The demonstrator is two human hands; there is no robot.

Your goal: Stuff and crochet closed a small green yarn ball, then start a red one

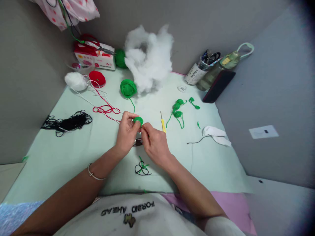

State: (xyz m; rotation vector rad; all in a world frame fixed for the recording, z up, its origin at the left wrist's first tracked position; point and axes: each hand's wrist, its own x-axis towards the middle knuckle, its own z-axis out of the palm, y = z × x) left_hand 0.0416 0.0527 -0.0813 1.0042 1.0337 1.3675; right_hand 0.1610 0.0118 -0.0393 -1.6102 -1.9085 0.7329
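Over the middle of the table, my left hand pinches a small green crocheted piece between thumb and fingers. My right hand is closed right beside it, its fingertips pressed together at the piece's lower right edge; whatever they grip is too small to make out. White and red yarn strands run toward my left hand from the left. Beneath the hands lies a dark object, mostly covered. A crochet hook with a yellow handle rests just right of my right hand.
A green yarn ball, red yarn, white yarn and a black yarn bundle lie leftward. Fluffy white stuffing stands behind. Rightward are green crocheted pieces, a pen holder, a bottle and a phone.
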